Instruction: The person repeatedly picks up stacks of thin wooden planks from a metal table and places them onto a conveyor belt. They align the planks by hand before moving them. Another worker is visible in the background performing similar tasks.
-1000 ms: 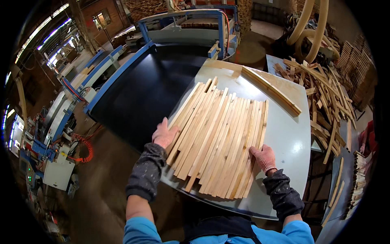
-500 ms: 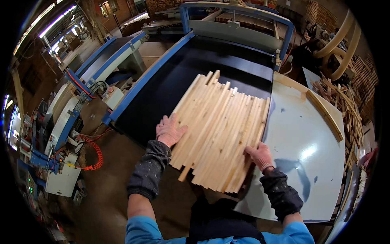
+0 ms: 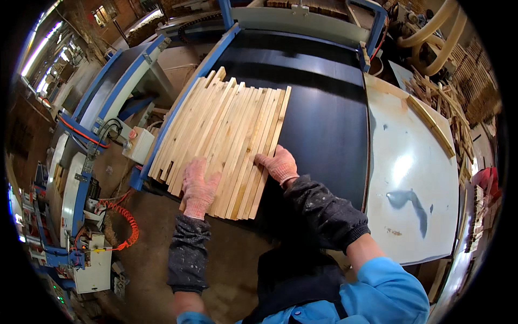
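Observation:
A sheet of long, pale wooden strips (image 3: 221,129) lies side by side on the black conveyor belt (image 3: 324,124), against the blue rail on its left. The strips' ends are uneven at both the far and near sides. My left hand (image 3: 198,186), in a pinkish knit glove, rests flat on the near left part of the strips, fingers stretched forward. At the right edge of the sheet, my right hand (image 3: 279,164), gloved alike, is closed on the outermost strips, its thumb on top. Its other fingers are partly hidden.
A blue machine frame (image 3: 302,19) spans the belt's far end. Right of the belt is a pale, glossy tabletop (image 3: 404,189) with a wooden batten (image 3: 431,125) along its edge. A control box (image 3: 138,144) and coiled orange hose (image 3: 132,227) are at left. Scrap wood (image 3: 448,105) is piled at right.
The sheet of strips has slid left across the belt to the blue rail. Both hands moved left with it; my left hand now lies on top of the strips instead of at their left edge.

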`<state>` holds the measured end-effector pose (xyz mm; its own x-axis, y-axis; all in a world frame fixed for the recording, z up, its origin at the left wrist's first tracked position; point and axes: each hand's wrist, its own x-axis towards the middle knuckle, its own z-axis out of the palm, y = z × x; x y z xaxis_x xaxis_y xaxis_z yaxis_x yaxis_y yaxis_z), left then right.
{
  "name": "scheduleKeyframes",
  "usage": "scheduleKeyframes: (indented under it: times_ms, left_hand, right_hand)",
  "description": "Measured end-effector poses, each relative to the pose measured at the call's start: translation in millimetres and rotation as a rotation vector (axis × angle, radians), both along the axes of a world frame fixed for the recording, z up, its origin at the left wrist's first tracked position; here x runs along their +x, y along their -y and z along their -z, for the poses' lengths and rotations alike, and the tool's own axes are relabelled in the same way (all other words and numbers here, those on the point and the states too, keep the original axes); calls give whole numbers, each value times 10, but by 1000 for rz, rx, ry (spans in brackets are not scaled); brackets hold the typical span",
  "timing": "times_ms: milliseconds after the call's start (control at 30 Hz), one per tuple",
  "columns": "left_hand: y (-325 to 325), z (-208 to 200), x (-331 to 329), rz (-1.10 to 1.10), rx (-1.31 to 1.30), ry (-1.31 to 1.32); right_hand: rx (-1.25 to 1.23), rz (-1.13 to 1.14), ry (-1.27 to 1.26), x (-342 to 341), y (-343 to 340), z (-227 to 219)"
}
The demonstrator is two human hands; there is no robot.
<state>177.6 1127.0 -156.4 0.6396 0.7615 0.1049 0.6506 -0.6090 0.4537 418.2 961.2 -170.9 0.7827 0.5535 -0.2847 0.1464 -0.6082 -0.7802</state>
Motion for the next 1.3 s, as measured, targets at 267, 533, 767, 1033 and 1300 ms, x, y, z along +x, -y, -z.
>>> scheduleKeyframes:
  times_ms: [267,533,767,1033,1300]
  left_hand:
    - [753,-94,63,201,63,328]
    - [1282,-160,518,279,297,113]
    - [1247,-74,715,179,281,14]
    - [1295,-417,904,231,192,-436]
    - [1082,-478,813,178,48,142]
  right_hand:
    - [147,3,-242,101,53,22]
    - [361,55,-558,193,185,-47]
    - [431,68,-681,300,308,-6]
    - [519,36,-686,309,337,113]
    - [331,112,-227,253,464,68]
